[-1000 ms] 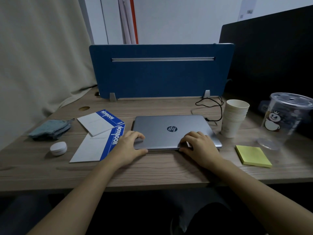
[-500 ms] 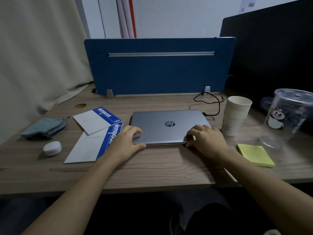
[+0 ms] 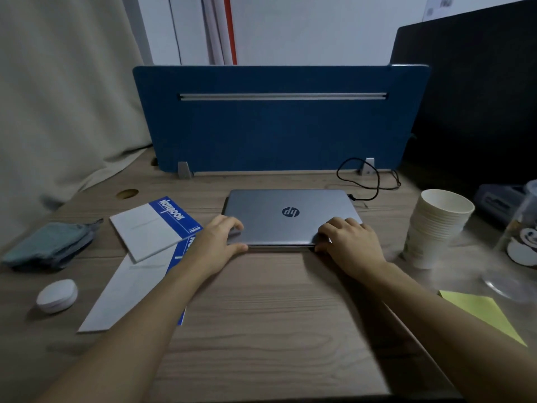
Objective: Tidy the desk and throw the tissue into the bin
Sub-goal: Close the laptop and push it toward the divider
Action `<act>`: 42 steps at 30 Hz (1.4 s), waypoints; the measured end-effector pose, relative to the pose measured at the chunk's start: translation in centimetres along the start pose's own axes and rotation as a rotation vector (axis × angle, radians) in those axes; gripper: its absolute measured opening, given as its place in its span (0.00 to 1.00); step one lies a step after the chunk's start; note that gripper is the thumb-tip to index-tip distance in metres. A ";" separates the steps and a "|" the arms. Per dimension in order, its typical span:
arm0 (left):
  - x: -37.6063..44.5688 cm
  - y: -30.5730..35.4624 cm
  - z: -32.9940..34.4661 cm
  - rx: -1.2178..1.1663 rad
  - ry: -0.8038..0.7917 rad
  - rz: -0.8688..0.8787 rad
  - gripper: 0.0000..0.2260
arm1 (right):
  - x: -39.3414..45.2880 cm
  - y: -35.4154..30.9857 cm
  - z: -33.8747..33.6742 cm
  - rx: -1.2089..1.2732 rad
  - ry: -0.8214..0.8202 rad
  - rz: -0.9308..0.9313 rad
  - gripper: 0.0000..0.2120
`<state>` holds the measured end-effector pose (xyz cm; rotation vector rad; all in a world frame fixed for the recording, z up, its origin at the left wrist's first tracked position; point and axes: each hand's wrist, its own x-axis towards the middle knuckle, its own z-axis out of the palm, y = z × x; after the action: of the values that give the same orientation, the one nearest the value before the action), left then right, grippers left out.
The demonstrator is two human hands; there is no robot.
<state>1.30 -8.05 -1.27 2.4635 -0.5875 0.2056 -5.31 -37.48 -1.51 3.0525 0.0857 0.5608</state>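
No tissue or bin shows anywhere in view. The closed laptop (image 3: 290, 218) lies mid-desk (image 3: 261, 330), and the left hand (image 3: 216, 242) and right hand (image 3: 350, 245) each clasp a near corner, fingers on the lid, thumbs at the edge, probably to shift it squarely. Two notebooks (image 3: 154, 228) overlap to its left; stacked paper cups (image 3: 436, 228) stand right.

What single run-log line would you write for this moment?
left hand: gripping closed laptop near corner | right hand: same, other corner | laptop: flat on desk | tissue, bin: not visible
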 end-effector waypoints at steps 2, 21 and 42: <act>1.5 -0.4 0.2 -0.009 -0.003 -0.015 0.16 | 1.5 0.2 0.5 0.002 -0.011 0.007 0.15; 10.4 -3.9 2.0 0.001 -0.014 -0.003 0.16 | 9.4 2.2 3.9 0.008 -0.014 0.058 0.15; 10.9 -3.1 1.6 0.012 0.005 -0.026 0.18 | 10.0 2.2 3.4 0.158 -0.004 0.105 0.17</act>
<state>12.44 -10.69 -1.15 2.4799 -0.5537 0.2061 5.39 -39.19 -1.05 3.2270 -0.0323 0.5811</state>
